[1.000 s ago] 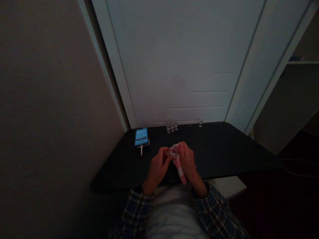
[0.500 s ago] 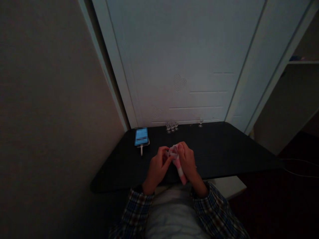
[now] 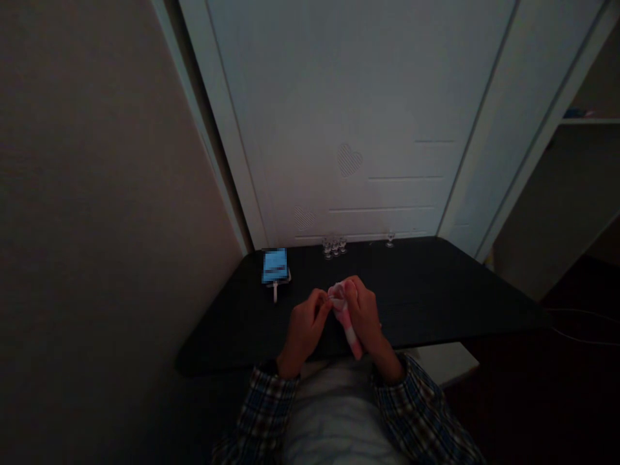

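Observation:
A pink-and-white cloth [image 3: 341, 314] is bunched over the near middle of the black table, its banded end hanging down towards me. My right hand [image 3: 363, 311] is closed around the cloth's upper part. My left hand [image 3: 307, 321] is closed in a pinch right at the cloth's left edge. Something small and pale shows between the left fingertips and the cloth, too dim to name. Beyond the hands, several small clear stemmed glasses [image 3: 334, 247] stand in a cluster at the table's back edge. One more stemmed glass [image 3: 390, 239] stands apart, to their right.
On the left of the black table [image 3: 450, 284] lies a device with a lit, blurred screen [image 3: 275, 265], a white handle-like piece [image 3: 275, 292] pointing towards me. A white panel with heart patterns [image 3: 368, 116] rises behind the table. A pale board [image 3: 448, 363] shows below the front edge.
My left fingers have drawn together into a tighter pinch beside the cloth, and the pale thing there shows less. My right hand and the glasses at the back stay put.

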Tool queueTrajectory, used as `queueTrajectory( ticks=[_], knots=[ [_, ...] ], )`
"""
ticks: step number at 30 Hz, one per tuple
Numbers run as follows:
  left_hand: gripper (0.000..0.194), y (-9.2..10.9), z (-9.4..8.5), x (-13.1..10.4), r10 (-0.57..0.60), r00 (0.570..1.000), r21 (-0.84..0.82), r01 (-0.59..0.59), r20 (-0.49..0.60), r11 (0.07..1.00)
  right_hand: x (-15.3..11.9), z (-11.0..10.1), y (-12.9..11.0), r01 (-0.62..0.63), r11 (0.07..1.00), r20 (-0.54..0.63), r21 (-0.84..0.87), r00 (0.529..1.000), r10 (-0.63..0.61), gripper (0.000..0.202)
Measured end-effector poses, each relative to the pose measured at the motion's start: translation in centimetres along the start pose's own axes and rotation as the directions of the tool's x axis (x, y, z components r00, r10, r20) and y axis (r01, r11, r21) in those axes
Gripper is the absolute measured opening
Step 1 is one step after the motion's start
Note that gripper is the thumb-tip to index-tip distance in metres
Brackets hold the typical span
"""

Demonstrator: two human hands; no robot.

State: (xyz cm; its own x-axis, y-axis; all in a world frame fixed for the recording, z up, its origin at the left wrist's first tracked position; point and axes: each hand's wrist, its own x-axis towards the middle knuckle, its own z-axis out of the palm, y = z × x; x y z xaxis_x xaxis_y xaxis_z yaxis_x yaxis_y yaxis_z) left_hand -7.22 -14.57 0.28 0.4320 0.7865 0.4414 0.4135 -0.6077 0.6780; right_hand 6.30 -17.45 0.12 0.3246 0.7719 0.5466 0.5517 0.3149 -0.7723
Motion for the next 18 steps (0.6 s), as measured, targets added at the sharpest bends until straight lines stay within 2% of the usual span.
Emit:
queueTrajectory(
  ticks=[6, 18],
  knots=[
    [0.027, 0.33, 0.17, 0.13, 0.018, 0.999, -0.014, -0.018, -0.040, 1.000, 0.11, 0.07, 0.19, -0.025, 0.999, -0.038, -0.023, 0.999, 0.024, 0.033],
    [0.024, 0.49, -0.13, 0.00, -0.005, 1.000, 0.021, 0.006, -0.025, 1.000, 0.06, 0.02, -0.05, -0.010, 1.000, -0.021, 0.001, 1.000, 0.010, 0.032]
  ],
)
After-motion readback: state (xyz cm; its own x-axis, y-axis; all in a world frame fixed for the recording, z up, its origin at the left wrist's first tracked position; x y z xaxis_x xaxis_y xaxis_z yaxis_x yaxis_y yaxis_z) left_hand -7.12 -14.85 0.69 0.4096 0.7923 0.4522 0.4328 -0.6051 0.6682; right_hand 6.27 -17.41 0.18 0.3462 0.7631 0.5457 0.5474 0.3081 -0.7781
